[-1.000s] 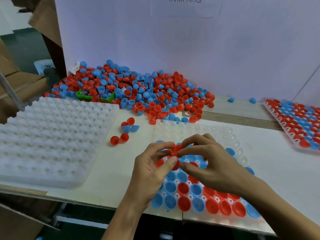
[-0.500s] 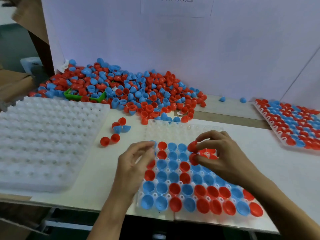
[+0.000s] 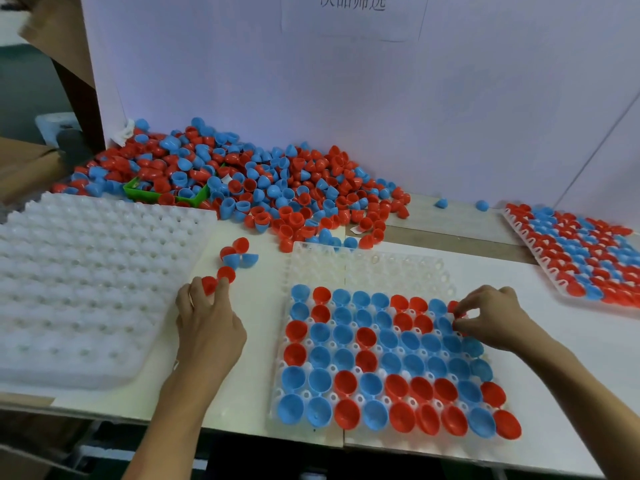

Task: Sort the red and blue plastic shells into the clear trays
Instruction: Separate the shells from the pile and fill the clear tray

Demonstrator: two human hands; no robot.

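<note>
The left hand (image 3: 207, 323) reaches out over the white table (image 3: 554, 358) to a small loose cluster of shells beside the working tray, its fingertips curled round a red shell (image 3: 209, 284) and touching a second red shell (image 3: 227, 274) just behind it, likely so that the next pieces are ready while the other hand finishes. The right hand (image 3: 491, 320) hovers at the far right corner of the filled rows, thumb and forefinger pinching what looks like a small red shell (image 3: 453, 306) over a pocket there; most of that piece is hidden by the fingers, so whether it is seated yet cannot be told. The clear tray (image 3: 367, 268) in front of the person is a thin, glossy moulded sheet of round pockets; its near rows hold shells sitting open side up, while the far rows are bare, so by my reckoning the tray is well over half full. The shells are smooth, thin-walled plastic half-domes in red and blue, light enough to nest and tip easily. The big heap of shells (image 3: 249, 188) lies against the white back panel (image 3: 381, 98), within reach, with a green bin (image 3: 138, 192) half buried in it. A stack of empty trays (image 3: 79, 282), milky and bumpy, waits at the left, and a filled tray (image 3: 581, 251) is set aside at the far right.
</note>
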